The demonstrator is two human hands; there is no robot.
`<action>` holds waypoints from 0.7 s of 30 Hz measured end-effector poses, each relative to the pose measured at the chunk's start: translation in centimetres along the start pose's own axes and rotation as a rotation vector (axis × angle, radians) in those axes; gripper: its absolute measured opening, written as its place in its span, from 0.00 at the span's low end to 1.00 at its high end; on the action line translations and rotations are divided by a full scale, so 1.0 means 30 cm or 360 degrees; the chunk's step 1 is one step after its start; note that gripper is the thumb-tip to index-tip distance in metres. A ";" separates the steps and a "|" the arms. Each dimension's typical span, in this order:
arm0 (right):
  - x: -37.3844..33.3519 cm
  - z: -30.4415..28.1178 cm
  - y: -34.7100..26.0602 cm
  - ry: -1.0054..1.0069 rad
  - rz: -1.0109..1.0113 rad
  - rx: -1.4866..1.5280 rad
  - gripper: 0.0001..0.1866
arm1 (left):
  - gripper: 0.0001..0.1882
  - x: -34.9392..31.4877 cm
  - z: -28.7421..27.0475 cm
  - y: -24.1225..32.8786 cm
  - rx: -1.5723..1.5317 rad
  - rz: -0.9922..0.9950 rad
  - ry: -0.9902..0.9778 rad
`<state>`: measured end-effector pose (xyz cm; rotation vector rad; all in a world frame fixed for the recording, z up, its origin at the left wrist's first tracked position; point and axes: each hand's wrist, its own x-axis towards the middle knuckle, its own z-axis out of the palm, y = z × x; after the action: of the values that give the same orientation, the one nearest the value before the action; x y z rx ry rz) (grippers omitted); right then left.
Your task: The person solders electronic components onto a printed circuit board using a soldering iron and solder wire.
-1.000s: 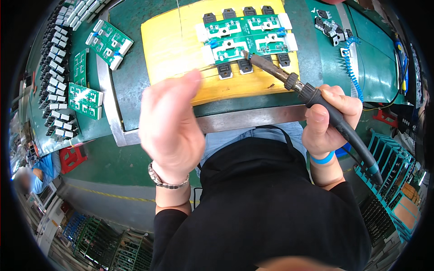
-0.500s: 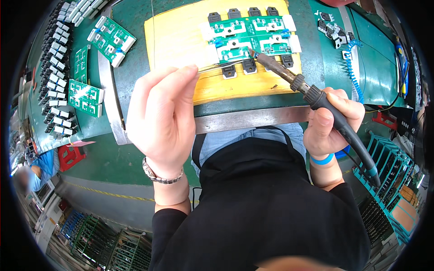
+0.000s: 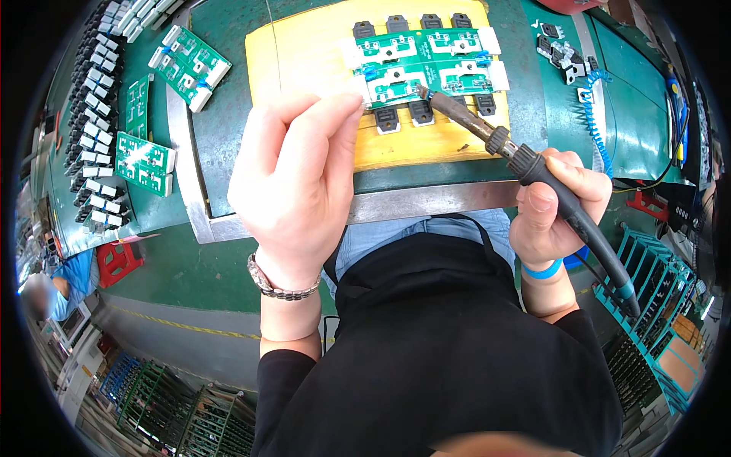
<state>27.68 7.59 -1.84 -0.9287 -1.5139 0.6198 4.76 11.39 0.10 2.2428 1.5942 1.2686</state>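
A soldering iron (image 3: 585, 217) with a black handle is gripped in my right hand (image 3: 560, 209). Its tip rests at the lower edge of a green circuit board (image 3: 421, 62), near the middle. My left hand (image 3: 293, 179) pinches a thin solder wire (image 3: 388, 101), which runs from the fingertips toward the iron's tip. White blocks sit at the board's left and right ends. Black flat components (image 3: 387, 119) stick out along its upper and lower edges. Under the board lies a yellow pad (image 3: 293, 65), partly covered by my left hand.
More green circuit boards (image 3: 145, 164) lie at the left, beside rows of black-and-white parts (image 3: 95, 126). Loose black components (image 3: 562, 57) and a coiled blue cord (image 3: 590, 114) are at the right. A metal edge (image 3: 419, 199) borders the bench. Another person (image 3: 72, 289) sits far left.
My left hand has moved right and slightly up, bringing its fingertips closer to the iron's tip. The iron has shifted slightly left; my right hand stays almost in place.
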 end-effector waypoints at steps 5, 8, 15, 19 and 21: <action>-0.003 0.004 0.002 0.0039 0.0033 0.0037 0.20 | 0.08 -0.018 -0.002 0.012 -0.0235 -0.0256 0.0243; -0.005 0.000 0.009 0.0136 -0.0113 0.0016 0.19 | 0.07 -0.004 -0.022 -0.005 -0.0105 -0.0087 0.0211; 0.006 0.022 -0.010 0.0090 -0.0012 0.0047 0.19 | 0.08 -0.011 -0.015 -0.007 -0.0059 -0.0036 0.0168; 0.005 0.016 -0.005 0.0061 0.0020 0.0038 0.19 | 0.08 -0.004 -0.015 -0.007 -0.0044 -0.0001 0.0156; 0.007 0.019 -0.007 0.0051 0.0029 0.0042 0.19 | 0.06 -0.001 -0.018 -0.008 -0.0032 0.0033 0.0076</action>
<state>27.09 7.71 -1.64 -0.9290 -1.4667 0.6339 4.22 11.27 0.31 2.2393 1.5708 1.3473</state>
